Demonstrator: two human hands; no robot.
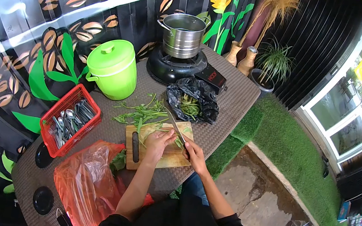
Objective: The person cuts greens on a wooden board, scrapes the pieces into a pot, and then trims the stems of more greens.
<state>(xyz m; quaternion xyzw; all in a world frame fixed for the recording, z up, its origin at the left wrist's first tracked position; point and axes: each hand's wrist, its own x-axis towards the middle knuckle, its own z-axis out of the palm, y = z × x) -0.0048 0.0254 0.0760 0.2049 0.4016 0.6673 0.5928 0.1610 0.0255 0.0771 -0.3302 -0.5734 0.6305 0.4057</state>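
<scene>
My right hand grips a knife by its handle, the blade slanting up and left over a wooden cutting board. Close beside the blade, my left hand is curled with fingertips together; whatever they pinch is hard to make out. Cut green pieces lie on the board near the knife. Leafy green stems spread across the board's far edge onto the table. Just beyond the board, a black plastic bag lies open with greens inside.
A steel pot sits on a black gas stove at the back. Left are a lime-green lidded bucket, a red basket of cutlery, and an orange-red plastic bag. The table edge runs along the right.
</scene>
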